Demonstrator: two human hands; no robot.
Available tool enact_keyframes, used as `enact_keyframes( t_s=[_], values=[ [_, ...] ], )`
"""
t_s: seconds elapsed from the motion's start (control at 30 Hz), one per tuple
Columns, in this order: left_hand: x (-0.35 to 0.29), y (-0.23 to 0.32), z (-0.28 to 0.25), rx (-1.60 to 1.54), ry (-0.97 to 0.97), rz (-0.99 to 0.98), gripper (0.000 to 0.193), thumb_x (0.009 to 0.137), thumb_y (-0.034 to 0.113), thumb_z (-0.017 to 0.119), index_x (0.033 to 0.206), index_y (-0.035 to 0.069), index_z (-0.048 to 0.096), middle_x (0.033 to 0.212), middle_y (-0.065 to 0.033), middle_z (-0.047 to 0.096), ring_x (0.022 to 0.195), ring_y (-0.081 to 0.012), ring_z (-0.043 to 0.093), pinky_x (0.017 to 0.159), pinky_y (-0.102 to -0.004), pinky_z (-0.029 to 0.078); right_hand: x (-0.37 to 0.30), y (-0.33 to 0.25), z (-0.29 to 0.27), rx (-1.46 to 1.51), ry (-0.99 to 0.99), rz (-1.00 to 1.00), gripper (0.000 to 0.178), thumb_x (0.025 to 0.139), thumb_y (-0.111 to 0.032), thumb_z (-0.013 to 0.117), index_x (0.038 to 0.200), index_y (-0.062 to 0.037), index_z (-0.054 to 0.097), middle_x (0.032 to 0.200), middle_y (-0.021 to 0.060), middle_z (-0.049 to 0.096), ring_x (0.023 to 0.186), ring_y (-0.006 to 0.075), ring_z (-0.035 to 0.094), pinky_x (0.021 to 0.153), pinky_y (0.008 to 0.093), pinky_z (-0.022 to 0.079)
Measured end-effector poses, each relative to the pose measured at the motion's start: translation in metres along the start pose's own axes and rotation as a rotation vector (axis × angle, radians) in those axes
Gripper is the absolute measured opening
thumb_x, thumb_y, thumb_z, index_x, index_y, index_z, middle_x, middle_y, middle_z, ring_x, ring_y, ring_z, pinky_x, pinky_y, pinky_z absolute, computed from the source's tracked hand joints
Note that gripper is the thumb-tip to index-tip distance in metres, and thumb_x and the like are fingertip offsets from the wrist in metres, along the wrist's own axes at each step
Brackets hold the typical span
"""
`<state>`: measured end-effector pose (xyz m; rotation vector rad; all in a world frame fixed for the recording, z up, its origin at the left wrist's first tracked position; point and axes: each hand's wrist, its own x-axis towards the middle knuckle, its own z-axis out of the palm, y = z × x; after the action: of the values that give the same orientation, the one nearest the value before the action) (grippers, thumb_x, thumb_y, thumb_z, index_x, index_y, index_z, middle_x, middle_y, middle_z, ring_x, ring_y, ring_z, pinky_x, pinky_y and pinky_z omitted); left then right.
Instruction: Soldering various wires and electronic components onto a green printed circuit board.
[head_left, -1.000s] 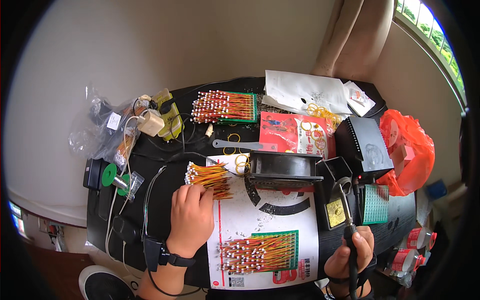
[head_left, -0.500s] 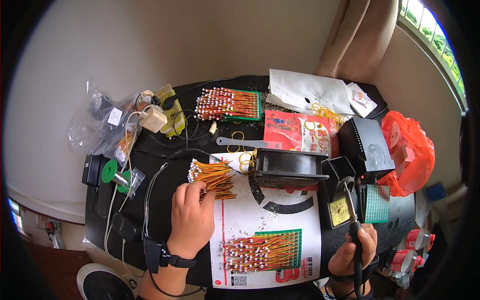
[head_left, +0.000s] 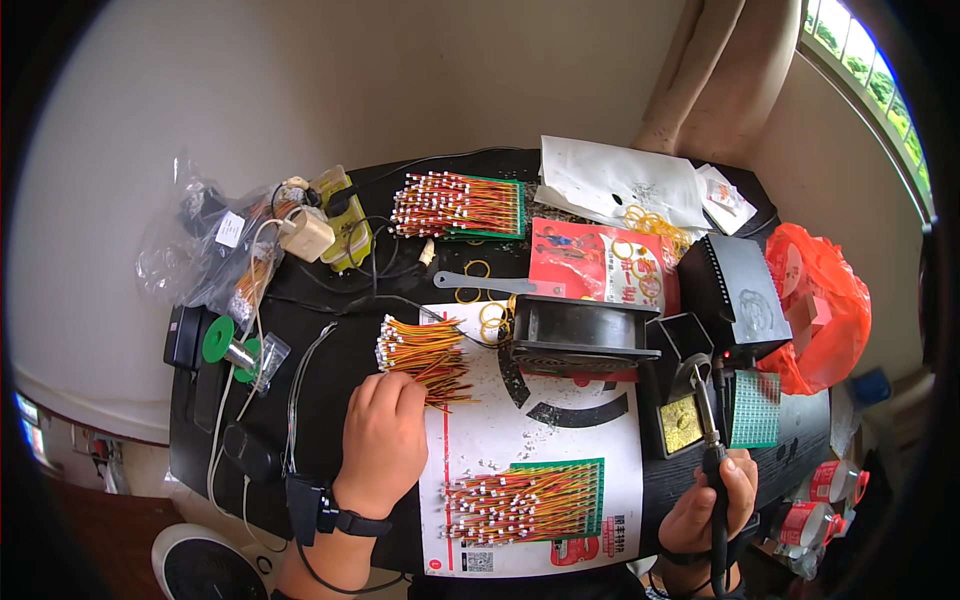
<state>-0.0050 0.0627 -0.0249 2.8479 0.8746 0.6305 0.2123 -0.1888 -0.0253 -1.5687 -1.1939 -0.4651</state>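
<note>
A loose pile of red and yellow wires with white connectors (head_left: 420,348) lies left of the middle of the table. My left hand (head_left: 383,437) is at its near edge, fingers curled and closed, with the fingertips hidden. My right hand (head_left: 688,518) grips the black handle of a soldering iron (head_left: 714,470), whose metal end points up into the stand (head_left: 680,342). Closer to me, a green circuit board (head_left: 597,500) lies on the printed paper (head_left: 540,445), with rows of similar wires pointing left from it.
A black fan (head_left: 583,335) stands mid-table, beside a black box-shaped unit (head_left: 735,300) and a red plastic bag (head_left: 820,310). Farther back lies another wired board (head_left: 460,207). At left are a solder spool (head_left: 218,341), a power strip (head_left: 345,220) and cables.
My left hand has shifted slightly toward me, and its fingers have drawn together at the near side of the wire pile. My right hand and the soldering iron have hardly moved.
</note>
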Motion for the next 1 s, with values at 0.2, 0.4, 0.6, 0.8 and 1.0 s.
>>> enact_keyframes(
  t_s=[0.2, 0.4, 0.6, 0.8, 1.0],
  values=[
    [-0.0002, 0.0042, -0.0012, -0.066, -0.009, -0.056, 0.022, 0.08, -0.004, 0.062, 0.102, 0.0, 0.062, 0.099, -0.0141, 0.06, 0.097, -0.035, 0.058, 0.089, -0.0436, 0.048, 0.0002, -0.0009, -0.0012, 0.016, -0.014, 0.006, 0.036, 0.107, -0.029, 0.049, 0.132, -0.0035, 0.051, 0.087, 0.0104, 0.049, 0.076, 0.0176, 0.044, 0.067, 0.031, 0.037],
    [-0.0007, 0.0012, 0.0008, -0.071, -0.042, -0.057, 0.03, 0.081, -0.005, 0.059, 0.11, -0.001, 0.061, 0.106, -0.0153, 0.058, 0.099, -0.0351, 0.056, 0.092, -0.0442, 0.047, 0.0008, -0.0014, -0.0012, 0.027, -0.015, -0.001, 0.035, 0.107, -0.028, 0.048, 0.131, -0.0034, 0.051, 0.087, 0.0102, 0.05, 0.076, 0.0178, 0.045, 0.067, 0.0315, 0.037],
    [-0.0032, 0.0009, 0.0022, 0.003, -0.1, -0.01, 0.029, 0.082, -0.004, 0.057, 0.11, -0.002, 0.062, 0.112, -0.0154, 0.056, 0.106, -0.0329, 0.053, 0.095, -0.044, 0.045, 0.0013, -0.0014, -0.0016, 0.001, -0.003, -0.011, 0.035, 0.107, -0.028, 0.048, 0.131, -0.0028, 0.051, 0.087, 0.01, 0.049, 0.075, 0.0177, 0.045, 0.067, 0.0316, 0.037],
    [-0.0038, 0.0014, -0.0005, 0.017, -0.143, 0.006, 0.03, 0.082, -0.004, 0.055, 0.111, -0.003, 0.061, 0.111, -0.0161, 0.057, 0.107, -0.0335, 0.052, 0.096, -0.0434, 0.044, 0.0005, -0.0013, -0.002, -0.002, -0.004, -0.001, 0.035, 0.107, -0.028, 0.048, 0.131, -0.0026, 0.052, 0.086, 0.0099, 0.049, 0.075, 0.0175, 0.045, 0.067, 0.0318, 0.037],
    [-0.0045, -0.0017, 0.0012, 0.019, -0.123, 0.017, 0.03, 0.083, -0.003, 0.055, 0.112, -0.004, 0.059, 0.109, -0.0178, 0.057, 0.106, -0.0348, 0.053, 0.096, -0.0447, 0.044, 0.0011, -0.0008, -0.0048, 0.003, -0.015, -0.015, 0.035, 0.107, -0.027, 0.047, 0.131, -0.0023, 0.052, 0.086, 0.0103, 0.05, 0.074, 0.0177, 0.045, 0.067, 0.0318, 0.037]
  ],
)
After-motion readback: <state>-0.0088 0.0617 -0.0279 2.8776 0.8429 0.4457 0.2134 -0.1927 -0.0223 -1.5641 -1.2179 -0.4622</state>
